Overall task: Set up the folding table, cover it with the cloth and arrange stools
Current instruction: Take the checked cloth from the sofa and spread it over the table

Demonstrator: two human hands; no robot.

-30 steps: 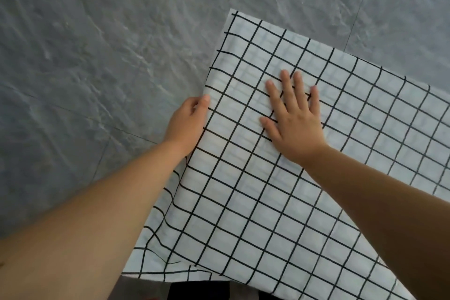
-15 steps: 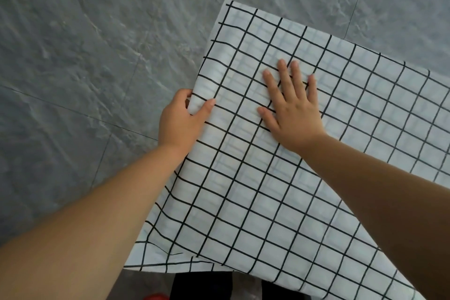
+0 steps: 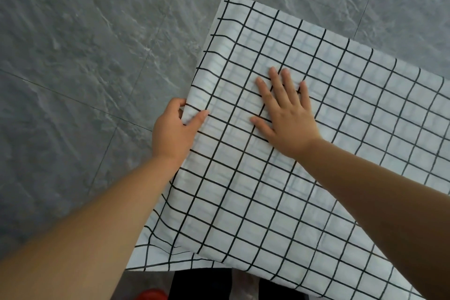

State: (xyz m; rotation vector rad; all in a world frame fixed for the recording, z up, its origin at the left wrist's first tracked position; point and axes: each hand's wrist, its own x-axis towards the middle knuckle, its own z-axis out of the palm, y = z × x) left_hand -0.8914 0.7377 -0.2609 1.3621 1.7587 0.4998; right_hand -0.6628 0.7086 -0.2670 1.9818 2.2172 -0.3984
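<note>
A white cloth with a black grid [image 3: 280, 190] covers the folding table, which is hidden beneath it; the cloth hangs over the left and near edges. My left hand [image 3: 174, 133] pinches the cloth at the table's left edge, thumb on top and fingers wrapped under the fold. My right hand [image 3: 286, 114] lies flat on the cloth, palm down with fingers spread, just right of the left hand. No stools are in view.
Grey stone-look floor tiles [image 3: 85, 68] surround the table on the left and far side. My dark trouser legs [image 3: 202, 284] and a bit of something red [image 3: 151, 295] show below the cloth's near edge.
My left hand slid along the left edge toward me and closed its thumb and fingers on the cloth. The right hand stayed flat on the cloth. The view shifted slightly.
</note>
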